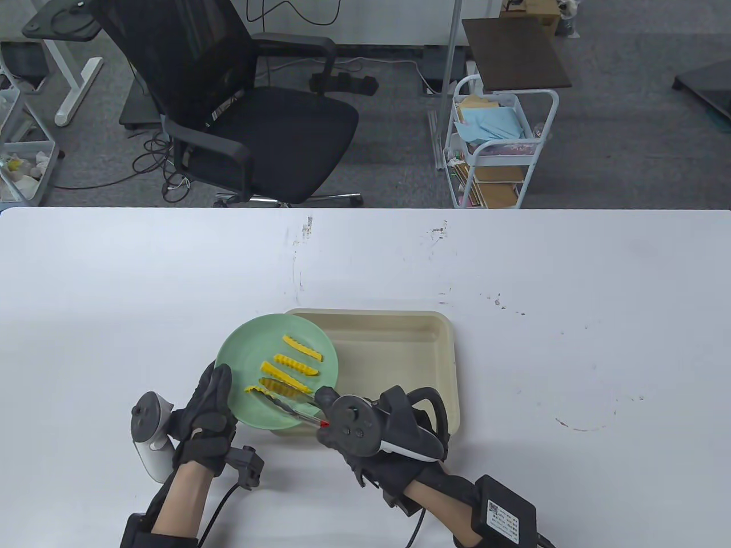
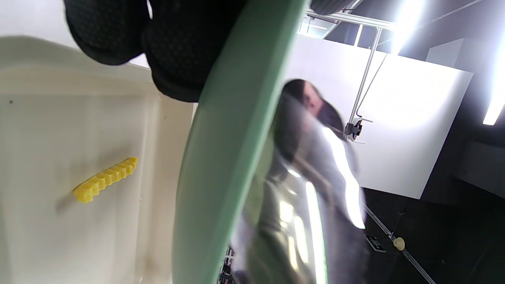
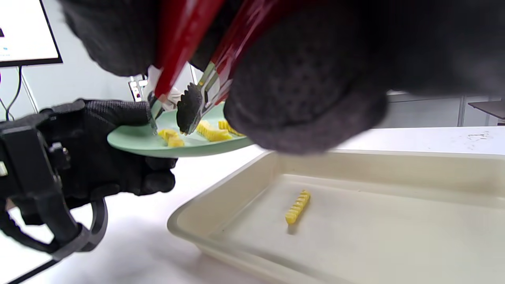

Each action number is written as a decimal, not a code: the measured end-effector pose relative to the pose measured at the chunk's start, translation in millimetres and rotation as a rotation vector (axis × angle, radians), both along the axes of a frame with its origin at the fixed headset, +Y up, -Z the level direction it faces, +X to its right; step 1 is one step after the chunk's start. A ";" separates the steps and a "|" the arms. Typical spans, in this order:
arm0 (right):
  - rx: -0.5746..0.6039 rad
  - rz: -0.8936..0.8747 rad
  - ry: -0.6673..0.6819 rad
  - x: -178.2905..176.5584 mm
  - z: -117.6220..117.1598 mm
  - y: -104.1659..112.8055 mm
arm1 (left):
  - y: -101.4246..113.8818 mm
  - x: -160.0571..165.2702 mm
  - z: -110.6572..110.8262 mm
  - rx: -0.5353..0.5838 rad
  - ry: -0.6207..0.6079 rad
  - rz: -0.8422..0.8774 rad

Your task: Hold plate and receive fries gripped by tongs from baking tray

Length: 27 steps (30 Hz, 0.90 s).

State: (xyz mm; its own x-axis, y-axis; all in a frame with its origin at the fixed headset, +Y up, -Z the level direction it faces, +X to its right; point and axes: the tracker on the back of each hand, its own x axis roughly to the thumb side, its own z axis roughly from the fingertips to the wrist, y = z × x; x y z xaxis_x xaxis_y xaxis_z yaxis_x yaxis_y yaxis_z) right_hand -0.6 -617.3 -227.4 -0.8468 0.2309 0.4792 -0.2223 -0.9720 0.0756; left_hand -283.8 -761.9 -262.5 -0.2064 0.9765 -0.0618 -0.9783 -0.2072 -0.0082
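- The white surface (image 1: 114, 297) fills the lower half of the table view, scuffed with dark marks near its middle and right.
- A cream baking tray (image 1: 440, 365) sits on it just below centre; in the right wrist view one crinkle-cut fry (image 3: 298, 206) lies alone on the tray floor.
- The green plate (image 1: 245, 354) is lifted above the tray's left end, overlapping it in the table view, with its rim at lower left held by the left hand (image 1: 205, 419); the fingers (image 3: 114, 112) are clamped on the rim, thumb on top and the rest curled beneath.
- The right hand (image 1: 365, 439), at lower centre, grips the red handles of the tongs (image 1: 294, 410), fingers wrapped round them.
- The tong tips hang slightly parted over the plate, one on either side of the nearest fry (image 1: 268, 393).
- Several more yellow fries (image 1: 297, 365) lie in a loose row across the plate.
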 end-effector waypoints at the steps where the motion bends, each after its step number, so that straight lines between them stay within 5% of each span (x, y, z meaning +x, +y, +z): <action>1: 0.003 -0.016 -0.006 3.2 -0.2 1.0 | 0.0 0.0 0.0 0.000 0.001 -0.001; 10: 0.173 -0.106 -0.306 65.8 -9.0 6.7 | -0.5 -0.4 0.1 0.001 0.005 -0.003; 16: 0.116 0.018 -0.455 88.9 -22.6 -18.3 | -0.5 -0.9 0.2 0.001 0.009 -0.002; 27: -0.087 0.158 -0.367 68.6 -41.6 -73.2 | 0.0 -1.7 0.6 0.000 0.009 0.011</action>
